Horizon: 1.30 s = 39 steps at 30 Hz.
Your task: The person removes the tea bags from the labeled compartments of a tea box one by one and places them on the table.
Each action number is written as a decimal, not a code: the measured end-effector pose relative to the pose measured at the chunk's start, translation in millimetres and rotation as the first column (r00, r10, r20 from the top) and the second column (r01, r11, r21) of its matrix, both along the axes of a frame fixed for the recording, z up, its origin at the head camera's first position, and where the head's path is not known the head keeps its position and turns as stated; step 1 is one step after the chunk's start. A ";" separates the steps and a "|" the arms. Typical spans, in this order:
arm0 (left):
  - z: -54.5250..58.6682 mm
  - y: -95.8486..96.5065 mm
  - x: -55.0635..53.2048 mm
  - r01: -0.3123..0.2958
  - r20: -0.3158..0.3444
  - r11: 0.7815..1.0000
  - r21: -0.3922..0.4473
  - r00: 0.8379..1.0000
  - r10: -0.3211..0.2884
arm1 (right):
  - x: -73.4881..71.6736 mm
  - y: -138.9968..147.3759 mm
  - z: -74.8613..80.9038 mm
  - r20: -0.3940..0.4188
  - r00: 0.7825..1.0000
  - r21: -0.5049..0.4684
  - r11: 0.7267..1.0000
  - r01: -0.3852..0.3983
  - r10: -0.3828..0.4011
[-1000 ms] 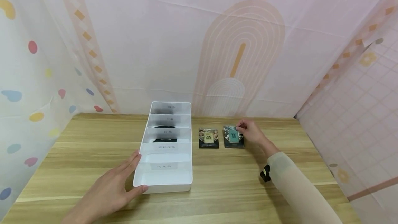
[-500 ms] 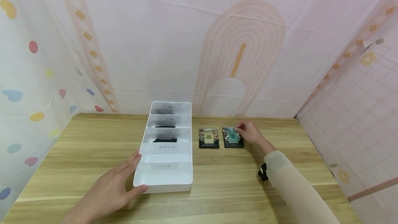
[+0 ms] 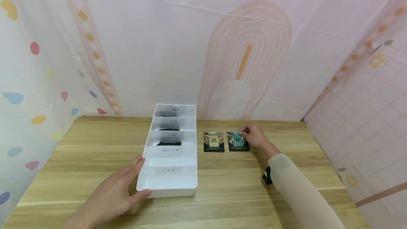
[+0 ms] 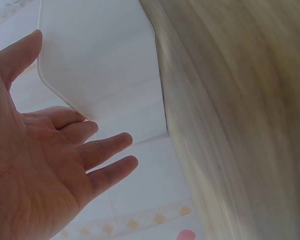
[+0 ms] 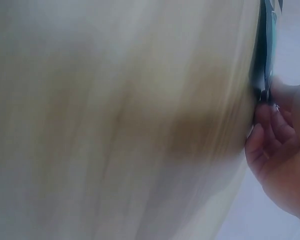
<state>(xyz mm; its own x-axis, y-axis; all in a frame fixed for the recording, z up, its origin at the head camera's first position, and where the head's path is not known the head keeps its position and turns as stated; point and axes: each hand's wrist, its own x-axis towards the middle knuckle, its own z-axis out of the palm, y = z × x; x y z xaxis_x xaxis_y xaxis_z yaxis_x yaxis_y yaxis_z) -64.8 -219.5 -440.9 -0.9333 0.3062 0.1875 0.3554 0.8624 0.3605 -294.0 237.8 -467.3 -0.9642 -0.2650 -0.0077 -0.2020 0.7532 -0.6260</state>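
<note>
Pinkish patterned cloth (image 3: 159, 45) up top, wood table (image 3: 222, 204) below. White tray (image 3: 168, 193) left of center in head view, dark packets (image 3: 169, 144) in three far slots. Left hand (image 3: 109, 192), lower left: fingers spread, touching tray's side. Right hand (image 3: 257, 137), right of center: thumb and fingertips pinching green packet (image 3: 237, 142) at upper right corner. Yellow packet (image 3: 213, 142) between tray and green one.

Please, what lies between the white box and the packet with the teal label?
In the head view, one yellow-labelled packet lies there, on the wooden table.
</note>
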 end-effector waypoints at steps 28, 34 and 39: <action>1.5 1.3 0.7 0.004 0.004 1.000 0.006 1.000 -0.004 | 2.6 12.0 12.4 0.042 0.999 -0.083 0.996 0.036 -0.033; 1.6 1.4 0.6 0.001 0.017 1.000 0.007 1.000 -0.001 | 9.1 16.0 18.8 -0.022 1.000 -0.083 0.997 0.000 -0.002; 1.3 0.9 0.8 -0.002 0.024 1.000 0.008 1.000 0.001 | 15.2 16.2 24.0 -0.037 0.999 -0.069 0.998 -0.009 0.006</action>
<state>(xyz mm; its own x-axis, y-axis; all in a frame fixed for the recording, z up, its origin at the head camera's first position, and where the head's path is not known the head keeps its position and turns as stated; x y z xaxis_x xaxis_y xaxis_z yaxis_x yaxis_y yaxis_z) -64.0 -218.6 -439.6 -0.9380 0.3035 0.1675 0.3453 0.8599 0.3759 -278.8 254.0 -443.3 -0.9615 -0.2710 0.0463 -0.2314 0.7068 -0.6685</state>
